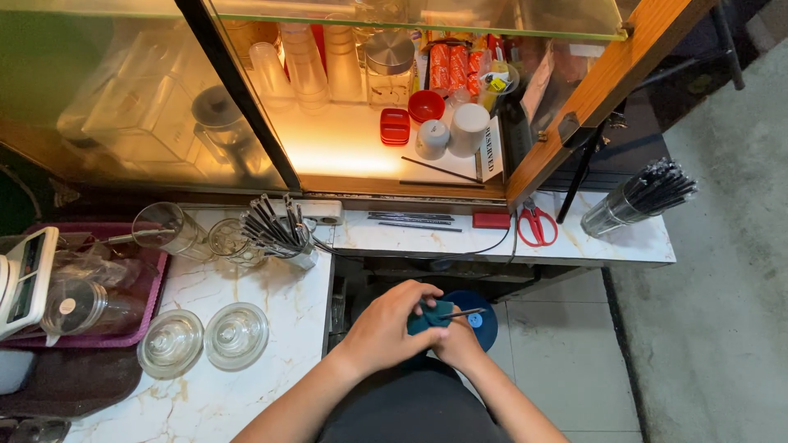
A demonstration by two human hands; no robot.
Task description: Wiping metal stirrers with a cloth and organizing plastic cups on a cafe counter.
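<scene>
only one view here, the head cam looking straight down. both hands were together low in the middle of the shot, over a dark lap and in front of a blue lid (474,316) on the floor. the left hand (386,328) had its grip curled shut around a dark teal cloth (428,317), wrapping it from the top. the right hand (458,344) sat just under and beside it, grip closed too, pinching a thin dark stick (461,312) that poked out to the right, touching the cloth. couldn't tell how much of the stick was buried in the cloth.

left of the hands was a marble surface (246,394) with two glass lids (203,338) side by side, a holder (275,231) of dark sticks further back, and a couple of clear jars (168,228) beside that. a maroon tray (156,271) held more jars at the far left edge, next to a white scale (25,279).

straight ahead was a second marble ledge (427,238) with a few loose sticks, a small red box (491,220) and red scissors (537,223) on it. a metal cup (640,201) full of dark sticks lay tilted at its right end. behind all that was a lit glass cabinet (345,148) with stacked plastic cups (308,61), a red bowl (426,105) and two grey cups (451,131) inside.
</scene>
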